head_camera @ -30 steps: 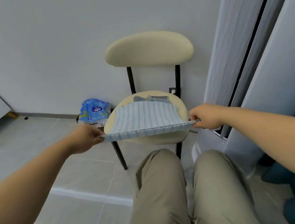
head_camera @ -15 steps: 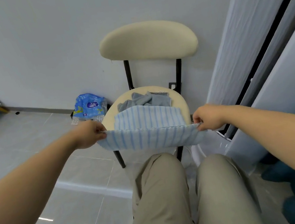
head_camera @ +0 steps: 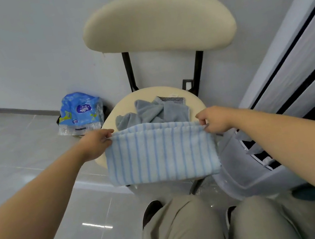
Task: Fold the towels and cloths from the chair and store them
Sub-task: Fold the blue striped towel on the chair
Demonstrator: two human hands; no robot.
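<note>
At the right of the frame, just beside the chair point(head_camera: 128, 103), I see a pale, translucent plastic tub point(head_camera: 237, 170) with a rounded wall. Light and dark shapes show at its opening, but I cannot tell what they are. On the floor point(head_camera: 32, 154) left of the chair, a crinkled blue plastic pack point(head_camera: 80, 114) with printed labels leans near the wall point(head_camera: 14, 50); its contents are unclear.

In the middle of the frame, my left hand point(head_camera: 95, 144) pinches the upper left corner of the striped towel point(head_camera: 160, 152), with the thumb and curled fingers closed on the cloth. My right hand point(head_camera: 215, 120) grips the upper right corner in the same way. The towel hangs between them as a flat rectangle in front of the seat's near edge and above my knees. It is soft terry, white with thin light-blue stripes running top to bottom. Two layers lie together along its top edge.

Just above the towel in the frame, rumpled grey cloths point(head_camera: 155, 111) lie heaped on the seat, with a dark striped band at their far edge. The chair has a round cream padded seat, a wide oval cream backrest and thin black metal posts. The floor is glossy grey tile that catches reflections. My trousers point(head_camera: 181, 233) are khaki fabric, at the bottom of the frame.
</note>
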